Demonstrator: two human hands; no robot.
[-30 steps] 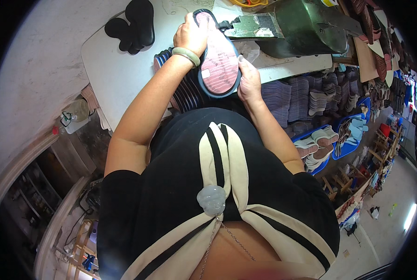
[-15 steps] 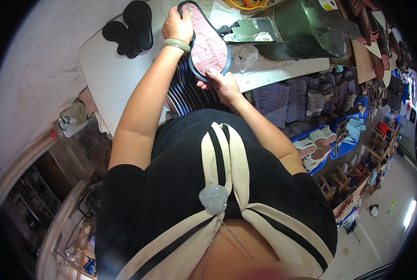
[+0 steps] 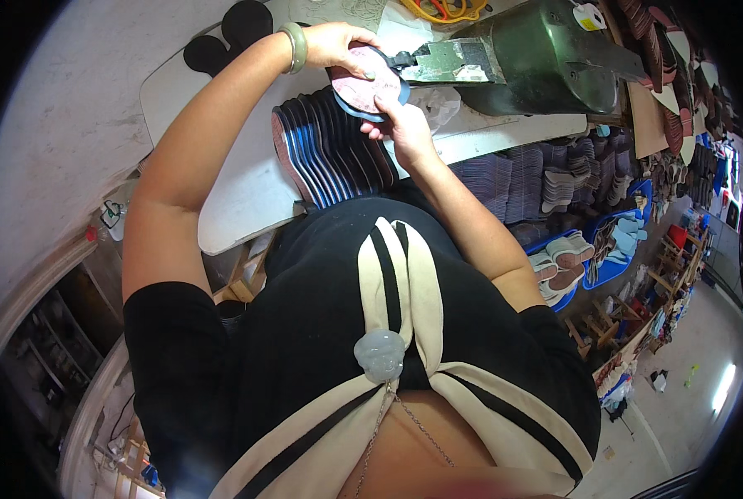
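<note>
A pink-topped shoe sole (image 3: 353, 98) with a dark blue rim is held up beside the narrow head of a green machine (image 3: 546, 62). My left hand (image 3: 338, 43) reaches over its far side, fingers closed on it. At the near right edge my right hand (image 3: 406, 131) pinches it, thumb on the pink face and the other fingers curled underneath. Part of the sole is hidden by my left hand. Just below it, a row of dark and blue-edged soles (image 3: 326, 154) leans together on the white table (image 3: 242, 179).
Black soles (image 3: 247, 25) lie at the table's far left. A yellow basket (image 3: 446, 10) sits at the back. To the right are stacked dark soles (image 3: 521, 179) and blue crates (image 3: 609, 270) of footwear parts. Clear plastic (image 3: 440, 106) lies near the machine.
My left hand has swung from the sole's far narrow end to its side by the machine head, elbow out to the left. The sole is turned, and the row of soles below is more exposed.
</note>
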